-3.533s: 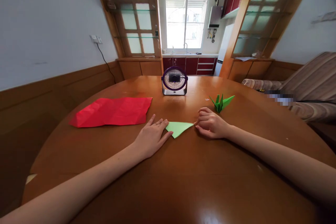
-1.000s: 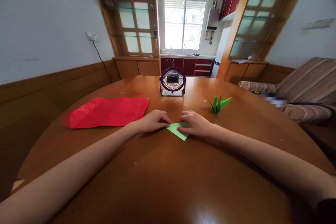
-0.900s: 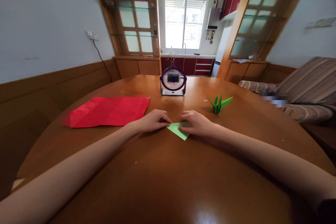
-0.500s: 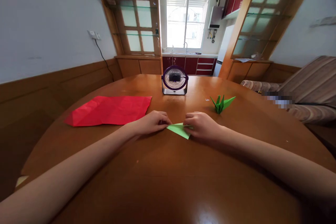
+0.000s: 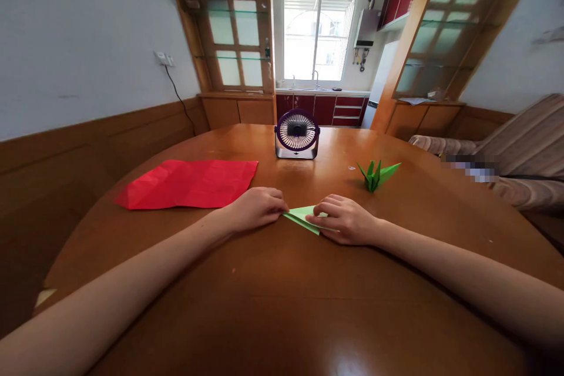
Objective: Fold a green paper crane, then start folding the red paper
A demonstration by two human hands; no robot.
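Observation:
A light green folded paper point(image 5: 304, 215) lies flat on the round wooden table point(image 5: 282, 305), between my two hands. My left hand point(image 5: 255, 208) is curled, its fingertips pinching the paper's left corner. My right hand point(image 5: 346, 220) rests on the paper's right part, fingers pressing a folded flap and hiding that side. A finished green paper crane point(image 5: 377, 174) stands behind my right hand, apart from it.
A creased red paper sheet point(image 5: 189, 183) lies to the left. A small purple desk fan point(image 5: 297, 134) stands at the table's far middle. A striped sofa point(image 5: 520, 158) sits to the right, wood-panelled wall to the left, kitchen beyond.
Earlier the green paper was a wider triangle with my hands at its two ends. Both hands closed in, and my right hand has slid rightward along the fold.

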